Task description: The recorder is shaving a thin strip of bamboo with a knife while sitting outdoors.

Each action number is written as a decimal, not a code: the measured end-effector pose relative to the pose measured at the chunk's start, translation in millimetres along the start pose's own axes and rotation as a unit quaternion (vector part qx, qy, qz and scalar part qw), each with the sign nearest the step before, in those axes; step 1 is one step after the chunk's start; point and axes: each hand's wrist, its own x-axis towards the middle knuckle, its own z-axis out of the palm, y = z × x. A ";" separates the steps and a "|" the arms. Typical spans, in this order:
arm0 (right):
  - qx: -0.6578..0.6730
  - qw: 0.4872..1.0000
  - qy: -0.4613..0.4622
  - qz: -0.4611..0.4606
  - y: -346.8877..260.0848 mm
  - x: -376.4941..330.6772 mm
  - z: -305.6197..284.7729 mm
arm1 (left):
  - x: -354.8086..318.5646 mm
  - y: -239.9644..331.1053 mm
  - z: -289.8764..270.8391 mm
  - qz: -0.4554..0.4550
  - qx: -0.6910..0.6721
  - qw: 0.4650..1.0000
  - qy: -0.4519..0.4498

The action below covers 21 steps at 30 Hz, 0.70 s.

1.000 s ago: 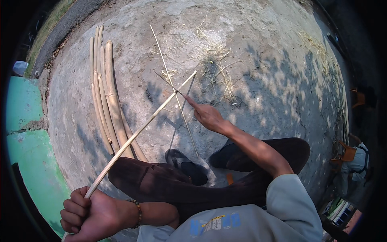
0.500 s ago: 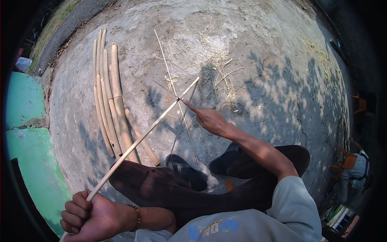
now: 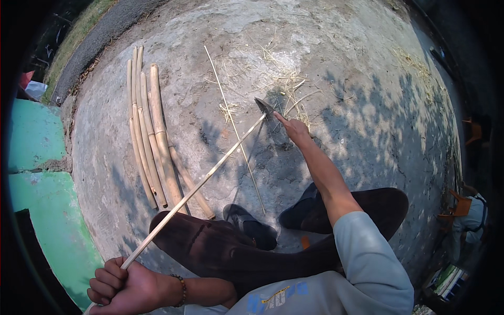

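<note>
The person's left hand, just below a dark beaded bracelet, is wrapped around a long, pale, slender bamboo strip slanting up over the knee. At its far end the right hand grips a dark-bladed knife, forefinger stretched along it; I can't make out whether the edge touches the wood. Beneath, a thinner pale stick lies on the rough grey ground. Tan bamboo poles lie together to the left, and straw-coloured curly shavings are strewn beyond the blade.
</note>
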 end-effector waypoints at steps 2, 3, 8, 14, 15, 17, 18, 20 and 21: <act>0.012 1.000 0.010 -0.005 8.6 -3.9 -8.7 | 3.9 4.0 -2.8 0.011 0.000 1.000 -0.004; 0.025 1.000 0.011 -0.010 8.5 -10.6 -13.4 | 2.5 5.7 -1.1 0.017 0.006 1.000 0.000; 0.293 0.946 0.084 -0.111 -100.4 -79.6 -108.4 | 15.4 14.4 -12.6 0.054 0.028 0.998 -0.008; 0.180 0.948 -0.075 -0.253 -141.7 -134.2 -64.2 | -1.3 13.9 4.3 0.042 0.028 0.999 -0.004; 0.171 0.967 -0.088 -0.170 -123.4 -119.6 -33.1 | -4.6 10.9 4.8 0.022 0.027 0.999 0.001; 0.162 0.978 -0.096 -0.089 -97.3 -93.3 8.2 | -3.9 5.5 0.7 0.007 0.023 1.000 0.008; 0.170 0.979 -0.050 -0.102 -90.9 -79.9 20.8 | 1.4 5.6 -5.6 0.008 -0.008 1.000 0.026; 0.179 0.982 0.022 -0.059 -88.1 -53.1 31.3 | 12.0 9.8 -16.2 0.033 -0.034 0.998 0.051; 0.173 0.984 0.049 0.008 -76.8 -48.8 34.8 | 15.7 8.4 -19.2 -0.003 -0.060 0.998 0.024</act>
